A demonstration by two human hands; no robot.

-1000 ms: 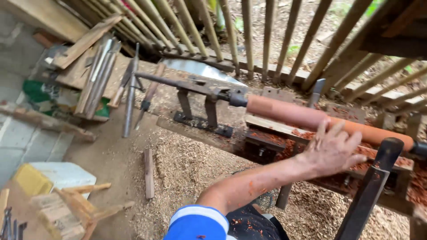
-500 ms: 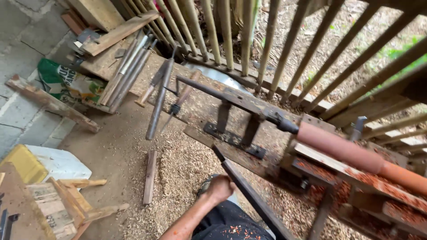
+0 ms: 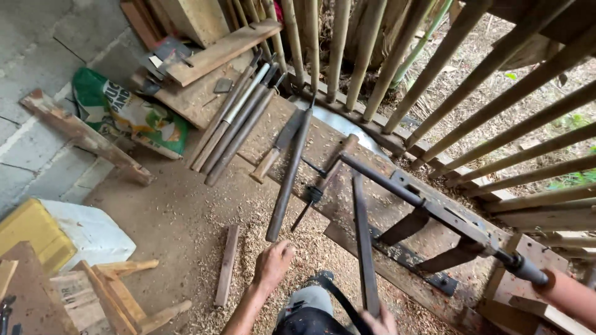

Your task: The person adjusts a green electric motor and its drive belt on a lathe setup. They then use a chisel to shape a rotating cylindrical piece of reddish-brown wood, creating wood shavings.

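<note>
Head view, looking straight down, and we see our left hand point(image 3: 272, 263) reaching toward twelve o'clock, fingers loosely curled and apart, closing on nothing, the fingertips just short of the near end of a long dark turning tool point(image 3: 288, 177). That tool lies on the board with its handle end toward us, so it seems laid ready for a grab. At five o'clock, our right hand point(image 3: 380, 322) sits at the bottom edge of the frame, mostly cut off, wrapped around the lower end of a second long dark chisel point(image 3: 363, 248), whose blade runs up toward the metal tool rest point(image 3: 428, 201); we judge it is held upright like that so it stays out of the way of the reach. Over at ten o'clock from the left hand, a row of spare tools point(image 3: 233, 127) lies side by side, all pointing the same way, probably for easy picking. At three o'clock, the reddish wood workpiece point(image 3: 574, 298) sits mounted on the lathe, well apart from both hands. Sawdust point(image 3: 273, 232) covers the ground under the left hand, and a small wooden strip point(image 3: 226, 267) lies just beside it at nine o'clock.
</note>
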